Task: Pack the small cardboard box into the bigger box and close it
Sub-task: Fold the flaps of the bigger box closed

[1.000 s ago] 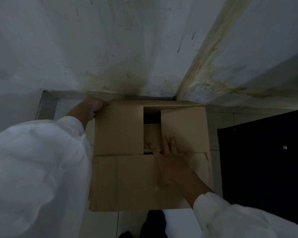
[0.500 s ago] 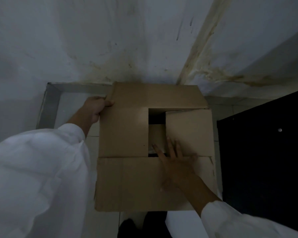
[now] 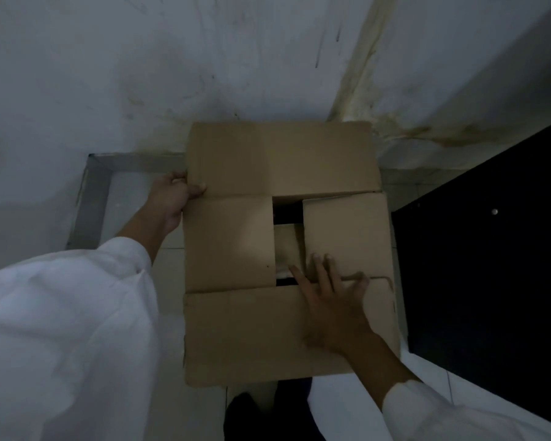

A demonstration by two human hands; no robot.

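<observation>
Nearest to me, my right hand (image 3: 333, 305) lies flat, fingers spread, on the near flap (image 3: 245, 332) of the bigger box (image 3: 229, 240), fingertips reaching onto the edge of the right inner flap (image 3: 347, 230). It grips nothing; it only presses down. I judge the step in hand to be closing the top: both side flaps are folded in, the near flap is down over them, and the far flap (image 3: 280, 157) stands tilted up, not yet lowered.

To do this well, I would hold that flat pressure so the right inner flap, which sits a little proud at its far edge, does not spring up, then bring the far flap down level until its edge meets the near one. If the right hand lingers in the middle it may get caught under the closing flap, so it should slide toward me as the far flap arrives.

Between the left inner flap (image 3: 229, 240) and the right one a narrow gap remains, and through it I see the small cardboard box (image 3: 288, 246) inside, lying just beyond my right fingertips and below them. How squarely it sits I cannot tell in this dim light.

Farther out, my left hand (image 3: 172, 198) is clamped on the left end of the far flap, thumb on top, well apart from the small box. The big box rests on the tiled floor (image 3: 131, 198) against the stained wall (image 3: 140, 74).
</observation>
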